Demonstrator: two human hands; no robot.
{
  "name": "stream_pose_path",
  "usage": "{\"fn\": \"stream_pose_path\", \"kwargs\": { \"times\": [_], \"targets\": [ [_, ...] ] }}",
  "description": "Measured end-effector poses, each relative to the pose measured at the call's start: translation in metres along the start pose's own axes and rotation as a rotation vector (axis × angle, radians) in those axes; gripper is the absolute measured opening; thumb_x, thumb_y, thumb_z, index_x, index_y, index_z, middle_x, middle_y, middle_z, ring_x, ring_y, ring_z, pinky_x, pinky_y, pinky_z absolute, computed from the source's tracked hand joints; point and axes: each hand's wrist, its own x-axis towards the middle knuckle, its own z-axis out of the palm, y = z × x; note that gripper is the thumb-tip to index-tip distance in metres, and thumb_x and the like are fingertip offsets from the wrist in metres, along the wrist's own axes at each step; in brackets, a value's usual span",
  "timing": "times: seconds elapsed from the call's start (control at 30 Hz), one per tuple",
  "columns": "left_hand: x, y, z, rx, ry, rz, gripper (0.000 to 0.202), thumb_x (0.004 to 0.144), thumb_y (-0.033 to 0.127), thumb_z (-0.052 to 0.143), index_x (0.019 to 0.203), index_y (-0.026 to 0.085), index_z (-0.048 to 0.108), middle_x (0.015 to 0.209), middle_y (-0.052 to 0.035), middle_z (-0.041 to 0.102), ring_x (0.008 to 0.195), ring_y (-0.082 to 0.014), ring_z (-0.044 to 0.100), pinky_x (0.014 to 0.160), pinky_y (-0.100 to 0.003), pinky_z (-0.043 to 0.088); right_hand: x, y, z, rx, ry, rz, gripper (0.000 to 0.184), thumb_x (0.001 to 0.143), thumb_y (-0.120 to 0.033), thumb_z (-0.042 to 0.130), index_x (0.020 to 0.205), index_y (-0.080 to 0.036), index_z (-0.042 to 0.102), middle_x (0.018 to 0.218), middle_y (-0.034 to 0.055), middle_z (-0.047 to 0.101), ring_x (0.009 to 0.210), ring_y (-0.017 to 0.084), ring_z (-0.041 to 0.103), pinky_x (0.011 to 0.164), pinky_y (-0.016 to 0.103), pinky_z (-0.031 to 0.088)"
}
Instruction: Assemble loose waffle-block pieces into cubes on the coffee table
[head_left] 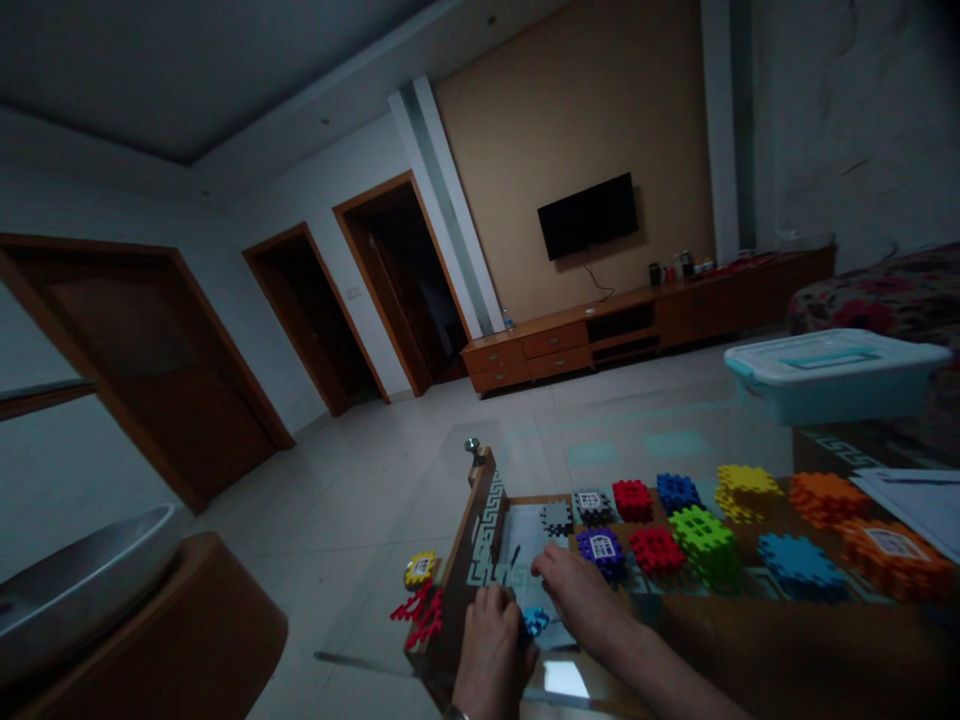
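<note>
**Head view: small blue plastic block (535, 623) between your bare left hand (491, 650) and right hand (577, 600)**

Your left hand sits at the near end of a dark wooden strip with a pale Greek-key pattern (480, 520), its fingers pressed together and curled downward. The block lies just beside those fingers, but you can't tell from this angle whether they are pinching it. Your right hand reaches across from the right of the strip, with its fingers loosely together and angled down over a white paper sheet (525, 550). Nothing shows in that hand, though its palm faces away, so you can't be sure it is empty.

Further right of the strip, chunky interlocking plastic blocks in red, green, purple, yellow, orange and blue (656, 550) lie in loose rows. They look spread out so that each colour stays easy to see, though that is only a judgement. To the left of the strip, a yellow block with a printed window (420, 568) sits just beyond a tangle of thin red plastic pieces (416, 612) — both apart from the main group, perhaps set aside. Well beyond the strip, on the right, is a white plastic storage box with a teal trim (832, 375).
</note>
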Motion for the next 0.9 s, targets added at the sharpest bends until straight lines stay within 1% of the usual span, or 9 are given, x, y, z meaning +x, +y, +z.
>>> {"fn": "stream_pose_path", "kwargs": {
  "times": [0.07, 0.17, 0.23, 0.3, 0.47, 0.6, 0.7, 0.8, 0.9],
  "targets": [
    [0.000, -0.005, 0.000, -0.004, -0.020, 0.010, 0.030, 0.070, 0.022, 0.062, 0.100, 0.018, 0.062, 0.119, -0.0114, 0.055, 0.113, -0.0328, 0.046, 0.093, -0.046, 0.037, -0.001, -0.001, 0.000, 0.022, -0.014, -0.008, 0.039, 0.080, 0.000, 0.038, 0.103, -0.018, 0.064, 0.108, 0.0088, 0.064, 0.101, 0.021, 0.059, 0.083, 0.027, 0.041],
    [0.002, -0.017, 0.004, -0.047, -0.073, 0.060, 0.040, 0.065, 0.018, 0.065, 0.105, 0.020, 0.061, 0.131, -0.0099, 0.051, 0.121, -0.0326, 0.042, 0.096, -0.046, 0.035, -0.002, 0.002, 0.004, 0.063, -0.066, -0.011, 0.037, 0.079, -0.004, 0.045, 0.107, -0.019, 0.064, 0.113, 0.0094, 0.063, 0.107, 0.023, 0.057, 0.088, 0.030, 0.041],
    [0.006, -0.026, 0.010, -0.072, -0.082, 0.103, 0.045, 0.062, 0.013, 0.063, 0.106, 0.022, 0.060, 0.138, -0.0081, 0.046, 0.129, -0.0311, 0.036, 0.101, -0.046, 0.033, -0.003, 0.005, 0.011, 0.077, -0.129, -0.009, 0.042, 0.075, -0.005, 0.052, 0.113, -0.020, 0.062, 0.119, 0.0100, 0.061, 0.112, 0.025, 0.055, 0.092, 0.032, 0.040],
    [0.012, -0.034, 0.017, -0.087, -0.081, 0.142, 0.046, 0.063, 0.009, 0.059, 0.107, 0.023, 0.059, 0.139, -0.0073, 0.046, 0.130, -0.0280, 0.035, 0.104, -0.044, 0.029, -0.004, 0.008, 0.017, 0.087, -0.166, -0.012, 0.050, 0.070, -0.005, 0.057, 0.117, -0.021, 0.060, 0.121, 0.0101, 0.060, 0.114, 0.027, 0.053, 0.094, 0.034, 0.040],
    [0.030, -0.044, 0.024, -0.122, -0.126, 0.196, 0.035, 0.067, 0.012, 0.056, 0.100, 0.023, 0.062, 0.119, -0.0045, 0.061, 0.111, -0.0221, 0.051, 0.095, -0.037, 0.033, -0.007, 0.009, 0.021, 0.123, -0.155, -0.015, 0.051, 0.068, -0.006, 0.060, 0.116, -0.021, 0.060, 0.118, 0.0087, 0.061, 0.112, 0.025, 0.054, 0.094, 0.032, 0.041],
    [0.035, -0.044, 0.014, -0.112, -0.169, 0.239, 0.031, 0.064, 0.015, 0.062, 0.094, 0.023, 0.064, 0.111, -0.0022, 0.061, 0.101, -0.0207, 0.051, 0.088, -0.034, 0.035, -0.008, 0.007, 0.019, 0.092, -0.160, 0.000, 0.043, 0.068, -0.008, 0.063, 0.109, -0.019, 0.063, 0.115, 0.0094, 0.062, 0.109, 0.025, 0.056, 0.091, 0.031, 0.043],
    [0.034, -0.044, 0.006, -0.141, -0.188, 0.294, 0.029, 0.064, 0.011, 0.058, 0.090, 0.021, 0.065, 0.104, -0.0021, 0.060, 0.093, -0.0178, 0.051, 0.082, -0.030, 0.037, -0.007, 0.003, 0.019, 0.049, -0.150, 0.010, 0.034, 0.069, -0.009, 0.062, 0.102, -0.018, 0.066, 0.112, 0.0103, 0.063, 0.106, 0.025, 0.058, 0.089, 0.031, 0.044],
    [0.035, -0.044, 0.007, -0.192, -0.159, 0.335, 0.025, 0.066, 0.009, 0.053, 0.083, 0.021, 0.066, 0.095, -0.0011, 0.061, 0.087, -0.0153, 0.051, 0.079, -0.027, 0.038, -0.005, -0.002, 0.019, 0.020, -0.140, 0.035, 0.027, 0.072, -0.009, 0.060, 0.097, -0.017, 0.068, 0.109, 0.0110, 0.064, 0.104, 0.025, 0.059, 0.087, 0.031, 0.044],
    [0.035, -0.045, 0.010, -0.199, -0.133, 0.337, 0.021, 0.071, 0.010, 0.050, 0.080, 0.020, 0.066, 0.093, -0.0017, 0.062, 0.087, -0.0150, 0.051, 0.081, -0.027, 0.038, -0.003, -0.006, 0.018, 0.010, -0.150, 0.038, 0.026, 0.074, -0.011, 0.059, 0.098, -0.016, 0.068, 0.109, 0.0120, 0.065, 0.104, 0.025, 0.060, 0.087, 0.031, 0.045]
  ]
}}
